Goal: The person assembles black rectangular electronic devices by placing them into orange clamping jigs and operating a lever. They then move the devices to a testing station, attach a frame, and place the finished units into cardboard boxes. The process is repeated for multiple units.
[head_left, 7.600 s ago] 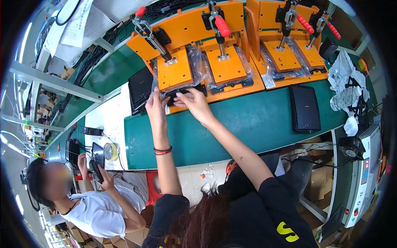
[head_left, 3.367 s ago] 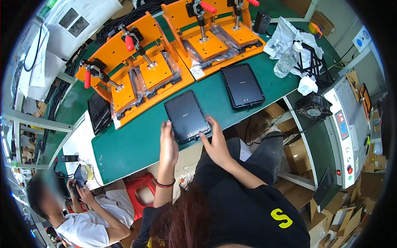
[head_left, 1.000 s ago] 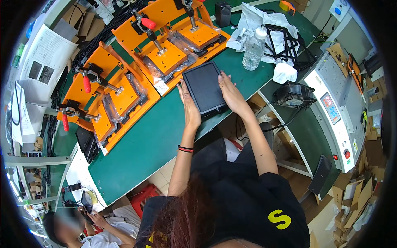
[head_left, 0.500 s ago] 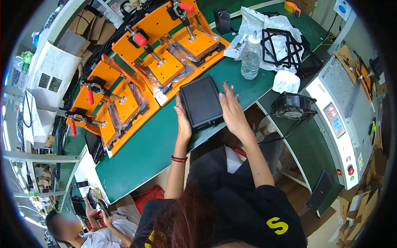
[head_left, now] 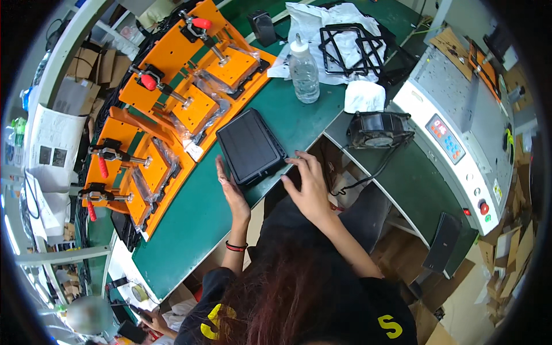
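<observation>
A flat black tablet-like panel lies on the green bench near its front edge. My left hand stands on edge against the panel's near left corner, fingers together and straight. My right hand hovers with spread fingers at the panel's near right corner, over the bench edge. Neither hand grips the panel.
Orange clamp jigs with red-handled toggle clamps line the bench's far side. A clear plastic bottle, white cloths and black frames lie to the right. A small fan and a grey control machine stand right. Another person sits lower left.
The panel has slid along the bench toward the bottle end with both hands guiding it. My right hand has come off its top and now sits at the near right corner.
</observation>
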`<state>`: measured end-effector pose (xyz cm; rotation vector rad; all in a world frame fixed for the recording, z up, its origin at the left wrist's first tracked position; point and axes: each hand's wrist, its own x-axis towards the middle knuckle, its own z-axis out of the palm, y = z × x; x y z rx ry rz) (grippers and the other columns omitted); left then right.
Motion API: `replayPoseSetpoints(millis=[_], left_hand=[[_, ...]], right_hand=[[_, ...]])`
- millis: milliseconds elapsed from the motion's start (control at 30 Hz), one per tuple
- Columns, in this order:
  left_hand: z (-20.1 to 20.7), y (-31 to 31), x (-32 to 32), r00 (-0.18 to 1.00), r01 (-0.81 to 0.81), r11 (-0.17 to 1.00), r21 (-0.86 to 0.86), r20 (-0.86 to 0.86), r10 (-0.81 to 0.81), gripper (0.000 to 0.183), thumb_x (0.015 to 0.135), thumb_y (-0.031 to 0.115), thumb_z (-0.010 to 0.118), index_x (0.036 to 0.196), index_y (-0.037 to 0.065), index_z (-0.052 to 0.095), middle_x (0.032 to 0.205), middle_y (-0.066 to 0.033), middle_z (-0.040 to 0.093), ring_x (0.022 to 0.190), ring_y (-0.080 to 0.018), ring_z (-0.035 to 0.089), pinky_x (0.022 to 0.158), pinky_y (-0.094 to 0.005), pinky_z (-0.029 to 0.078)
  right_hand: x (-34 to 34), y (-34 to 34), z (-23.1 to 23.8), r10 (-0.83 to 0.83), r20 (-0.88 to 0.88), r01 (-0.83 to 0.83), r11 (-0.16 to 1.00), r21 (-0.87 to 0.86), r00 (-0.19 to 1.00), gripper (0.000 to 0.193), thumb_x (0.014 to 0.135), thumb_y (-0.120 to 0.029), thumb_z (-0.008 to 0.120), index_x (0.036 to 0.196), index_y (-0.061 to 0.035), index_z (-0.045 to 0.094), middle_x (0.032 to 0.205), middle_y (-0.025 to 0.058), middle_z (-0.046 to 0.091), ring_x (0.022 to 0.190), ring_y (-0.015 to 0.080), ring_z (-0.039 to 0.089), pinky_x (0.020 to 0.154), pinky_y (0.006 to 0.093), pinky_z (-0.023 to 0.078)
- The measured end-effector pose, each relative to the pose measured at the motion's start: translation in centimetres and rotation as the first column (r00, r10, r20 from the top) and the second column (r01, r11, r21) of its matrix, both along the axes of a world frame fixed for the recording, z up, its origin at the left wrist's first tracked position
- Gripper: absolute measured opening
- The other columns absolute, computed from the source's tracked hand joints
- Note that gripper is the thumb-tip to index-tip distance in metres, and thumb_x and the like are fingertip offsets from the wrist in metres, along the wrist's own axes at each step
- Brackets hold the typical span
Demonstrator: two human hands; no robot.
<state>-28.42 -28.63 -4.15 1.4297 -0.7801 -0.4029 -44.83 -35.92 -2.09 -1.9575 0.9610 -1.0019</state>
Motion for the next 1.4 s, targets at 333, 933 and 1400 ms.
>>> replayPoseSetpoints(millis=[333, 933, 1400], left_hand=[[-2.9, 2.5, -1.7, 0.982, -0.084, 0.98, -0.179, 0.151, 0.112, 0.047, 0.092, 0.032, 0.04, 0.127, 0.004, 0.028, 0.137, -0.0198, 0.03, 0.129, -0.0293, 0.03, 0.104, -0.0431, 0.023], [-0.4, 2.5, 0.7, 0.949, 0.196, 0.959, -0.207, -0.206, -0.238, 0.048, 0.1, 0.035, 0.031, 0.135, 0.006, 0.015, 0.145, -0.0263, 0.017, 0.136, -0.0299, 0.02, 0.111, -0.0391, 0.012], [3.3, 2.3, 1.4, 0.894, 0.27, 0.959, -0.09, -0.348, -0.284, 0.067, 0.097, 0.05, 0.03, 0.141, 0.004, 0.009, 0.145, -0.0218, 0.018, 0.137, -0.0281, 0.019, 0.112, -0.0384, 0.011]], right_hand=[[3.8, 3.2, -0.6, -0.212, -0.079, 0.191, 0.958, -0.216, 0.974, 0.034, 0.07, -0.023, 0.075, 0.094, -0.0069, 0.058, 0.11, 0.0159, 0.046, 0.104, 0.0355, 0.043, 0.088, 0.0442, 0.038], [5.1, 2.8, -1.4, -0.316, -0.114, 0.262, 0.903, -0.341, 0.942, 0.092, 0.069, -0.038, 0.076, 0.136, 0.0034, 0.028, 0.127, 0.0208, 0.045, 0.121, 0.0358, 0.037, 0.102, 0.0465, 0.023], [6.2, 0.2, -0.6, -0.111, 0.521, -0.005, 0.976, 0.218, 0.846, 0.057, 0.092, -0.024, 0.053, 0.133, 0.0026, 0.023, 0.117, 0.0233, 0.052, 0.108, 0.0263, 0.053, 0.097, 0.0364, 0.035]])
